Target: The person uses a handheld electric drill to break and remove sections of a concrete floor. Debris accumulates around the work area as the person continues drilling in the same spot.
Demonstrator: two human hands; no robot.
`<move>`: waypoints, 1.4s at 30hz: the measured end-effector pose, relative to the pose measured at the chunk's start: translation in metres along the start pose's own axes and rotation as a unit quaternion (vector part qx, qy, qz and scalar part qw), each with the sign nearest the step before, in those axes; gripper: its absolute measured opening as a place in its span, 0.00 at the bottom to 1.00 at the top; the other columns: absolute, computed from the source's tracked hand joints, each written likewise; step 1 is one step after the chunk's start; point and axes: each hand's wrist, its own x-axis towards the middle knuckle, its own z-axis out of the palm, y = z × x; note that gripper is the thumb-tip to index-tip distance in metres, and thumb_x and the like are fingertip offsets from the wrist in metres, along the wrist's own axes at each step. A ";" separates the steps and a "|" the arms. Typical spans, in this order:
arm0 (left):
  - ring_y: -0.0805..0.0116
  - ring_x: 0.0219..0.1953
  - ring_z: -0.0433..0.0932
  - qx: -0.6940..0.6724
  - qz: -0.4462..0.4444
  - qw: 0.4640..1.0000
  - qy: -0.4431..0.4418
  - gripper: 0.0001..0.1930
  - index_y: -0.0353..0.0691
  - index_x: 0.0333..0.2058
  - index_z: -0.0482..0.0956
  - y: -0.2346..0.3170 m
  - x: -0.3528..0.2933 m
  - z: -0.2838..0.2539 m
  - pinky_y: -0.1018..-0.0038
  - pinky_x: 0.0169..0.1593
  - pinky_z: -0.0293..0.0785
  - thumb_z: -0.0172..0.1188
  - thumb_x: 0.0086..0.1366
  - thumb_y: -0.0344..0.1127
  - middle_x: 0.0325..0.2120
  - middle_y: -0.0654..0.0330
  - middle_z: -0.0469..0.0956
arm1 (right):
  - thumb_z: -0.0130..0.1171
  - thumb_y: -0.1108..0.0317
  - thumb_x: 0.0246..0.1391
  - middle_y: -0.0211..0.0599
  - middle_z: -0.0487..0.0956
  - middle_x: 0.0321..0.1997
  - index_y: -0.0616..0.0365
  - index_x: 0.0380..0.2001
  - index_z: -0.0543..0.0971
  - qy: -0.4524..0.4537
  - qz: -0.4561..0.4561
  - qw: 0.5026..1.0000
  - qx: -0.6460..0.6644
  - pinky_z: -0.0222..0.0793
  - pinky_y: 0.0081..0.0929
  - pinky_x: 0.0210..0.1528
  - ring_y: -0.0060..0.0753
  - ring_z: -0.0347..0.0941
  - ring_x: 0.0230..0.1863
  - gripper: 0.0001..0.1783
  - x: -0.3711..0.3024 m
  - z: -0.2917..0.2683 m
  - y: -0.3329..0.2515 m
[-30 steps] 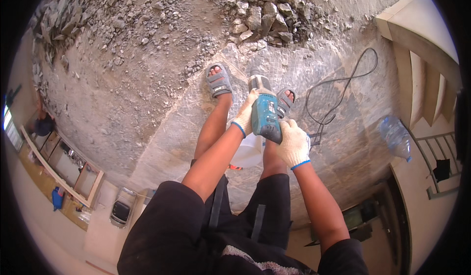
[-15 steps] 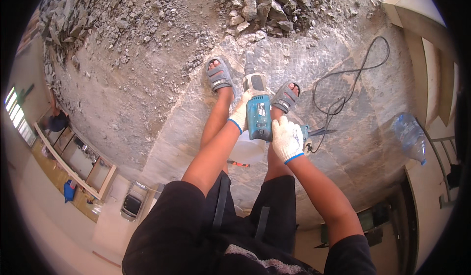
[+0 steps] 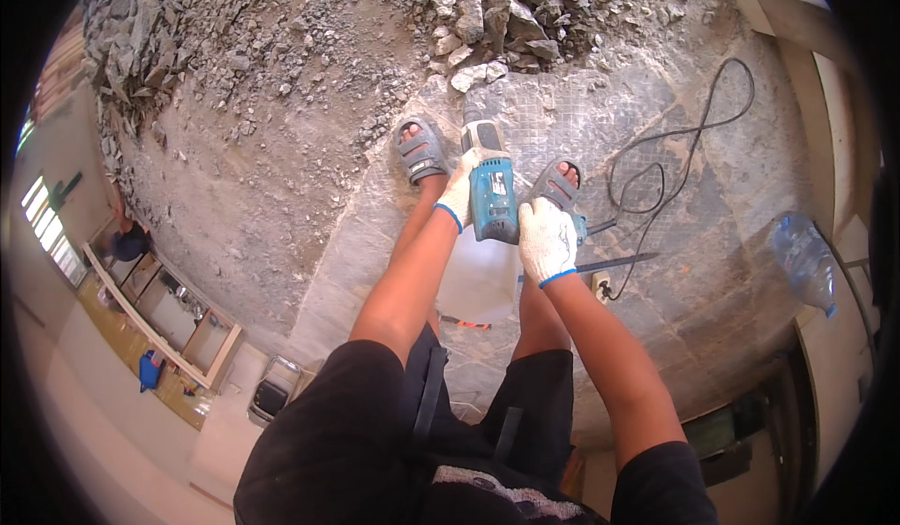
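Note:
Between my feet is a teal and grey rotary hammer point(image 3: 494, 202), its front end pointing away from me toward the broken edge of the tiled floor. My left hand point(image 3: 458, 193), in a white knitted glove with a blue cuff, is closed around the left side of its body. My right hand point(image 3: 547, 243), gloved the same way, is closed on the rear handle, which is mostly hidden beneath the fingers. A black power cord point(image 3: 663, 183) lies looped on the floor to the right. Beside my right wrist lies a dark pointed chisel bit point(image 3: 619, 262).
Broken concrete chunks point(image 3: 506, 19) are heaped at the far side, with loose rubble point(image 3: 234, 131) to the left. A white bucket point(image 3: 475, 286) stands between my legs. At right lies a clear plastic bottle point(image 3: 804, 262). Another person point(image 3: 129, 242) is at the far left by a wooden frame point(image 3: 225, 352).
The view has shifted slightly, and more of the chisel bit and a white socket by the cord now show. Both hands keep their hold on the rotary hammer.

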 end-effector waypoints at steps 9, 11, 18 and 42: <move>0.58 0.40 0.91 -0.013 0.008 1.000 0.024 0.29 0.43 0.60 0.82 0.016 -0.061 0.031 0.57 0.45 0.92 0.56 0.79 0.62 0.43 0.53 0.89 | 0.64 0.72 0.57 0.45 0.82 0.46 0.55 0.46 0.82 0.014 -0.014 1.000 -0.018 0.78 0.51 0.47 0.53 0.84 0.44 0.13 -0.023 -0.042 -0.025; 0.55 0.42 0.92 0.021 0.043 0.999 -0.013 0.28 0.43 0.62 0.78 0.025 -0.074 0.032 0.53 0.48 0.93 0.59 0.80 0.61 0.47 0.51 0.88 | 0.63 0.69 0.59 0.42 0.80 0.46 0.55 0.47 0.81 0.047 -0.026 0.998 -0.025 0.77 0.50 0.48 0.49 0.84 0.43 0.12 -0.035 -0.053 -0.040; 0.62 0.42 0.90 0.013 0.039 0.999 -0.014 0.23 0.51 0.60 0.79 0.040 -0.093 0.039 0.60 0.47 0.92 0.64 0.78 0.58 0.47 0.61 0.86 | 0.68 0.74 0.48 0.47 0.83 0.51 0.55 0.51 0.83 0.002 0.007 1.000 0.020 0.80 0.56 0.47 0.57 0.85 0.45 0.23 -0.034 -0.087 -0.055; 0.52 0.39 0.90 -0.109 0.009 0.994 0.013 0.32 0.47 0.52 0.86 0.014 -0.076 0.020 0.50 0.47 0.91 0.46 0.82 0.70 0.40 0.55 0.89 | 0.67 0.68 0.55 0.46 0.84 0.47 0.53 0.41 0.87 -0.161 -0.085 0.980 -0.085 0.82 0.53 0.53 0.55 0.87 0.50 0.10 0.022 -0.089 -0.039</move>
